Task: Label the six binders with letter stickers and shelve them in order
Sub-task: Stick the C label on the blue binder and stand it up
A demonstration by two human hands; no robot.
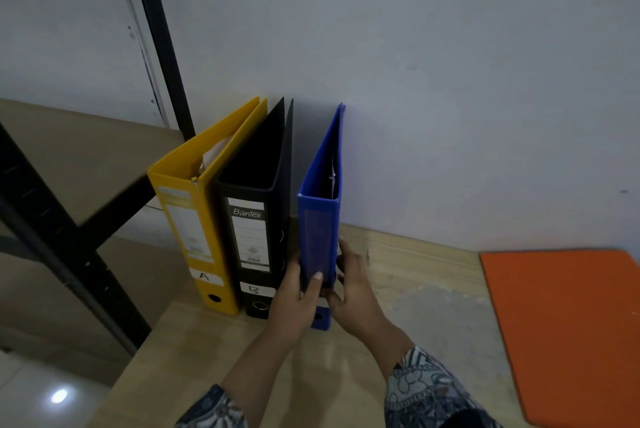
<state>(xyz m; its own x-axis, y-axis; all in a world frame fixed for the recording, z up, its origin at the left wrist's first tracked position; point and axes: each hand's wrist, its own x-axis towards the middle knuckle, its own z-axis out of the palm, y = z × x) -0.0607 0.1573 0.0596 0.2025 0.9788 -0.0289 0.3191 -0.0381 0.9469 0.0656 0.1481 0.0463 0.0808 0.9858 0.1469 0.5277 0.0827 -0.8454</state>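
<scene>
Three binders stand upright on a pale wooden surface against the wall. A yellow binder with a label reading A stands leftmost. Beside it is a black binder labelled B. A blue binder stands a small gap to the right of the black one. My left hand grips the lower spine of the blue binder from the left, thumb across its front. My right hand holds the same binder from the right. My hands hide the lower part of its spine.
An orange folder lies flat at the right of the surface. A black metal rack post and diagonal brace stand at the left, with brown shelf boards behind. A tiled floor shows at bottom left.
</scene>
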